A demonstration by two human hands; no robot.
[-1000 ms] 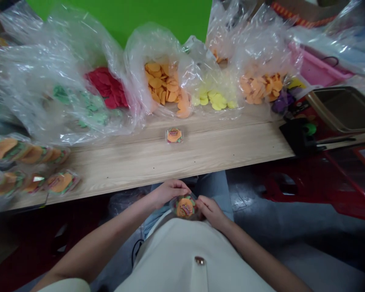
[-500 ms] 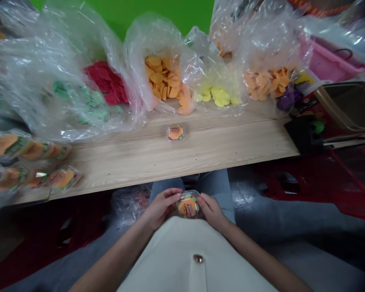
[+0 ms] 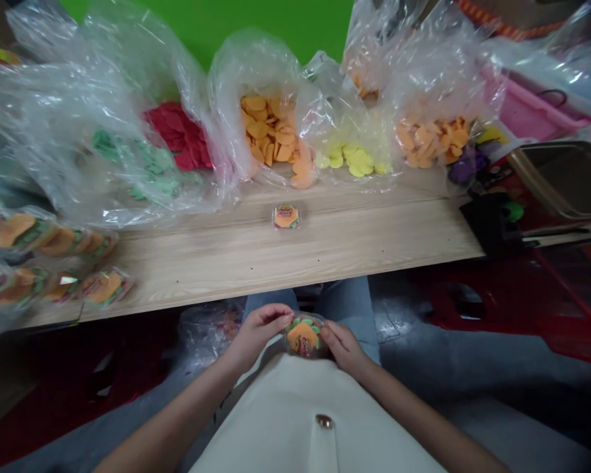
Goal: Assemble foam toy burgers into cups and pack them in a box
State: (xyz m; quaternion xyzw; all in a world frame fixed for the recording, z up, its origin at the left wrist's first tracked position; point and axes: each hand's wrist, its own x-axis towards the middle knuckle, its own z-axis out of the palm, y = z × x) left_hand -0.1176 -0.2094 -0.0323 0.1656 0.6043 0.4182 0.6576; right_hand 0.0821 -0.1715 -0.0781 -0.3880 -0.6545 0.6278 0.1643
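Observation:
Between my two hands, over my lap below the table edge, is a small clear plastic box [image 3: 304, 337] with orange and green pieces and a printed label inside. My left hand [image 3: 266, 330] pinches its left edge with thumb and fingers. At the opposite edge, my right hand [image 3: 343, 347] grips it the same way. Whether the lid is fully closed I cannot tell. A similar packed clear box [image 3: 286, 216] lies on the wooden table [image 3: 217, 253] in front of me.
Several packed clear boxes [image 3: 103, 286] stand in rows at the table's left. Along the back are plastic bags of red pieces [image 3: 180, 135], orange pieces [image 3: 270, 128], yellow pieces [image 3: 357, 159] and light orange pieces [image 3: 431, 138]. A pink basket [image 3: 536, 108] and a lidded tray [image 3: 566, 177] sit right.
The box in my hands has tipped slightly and my left hand has shifted a little left. The camera view has moved slightly; the things on the table stay put.

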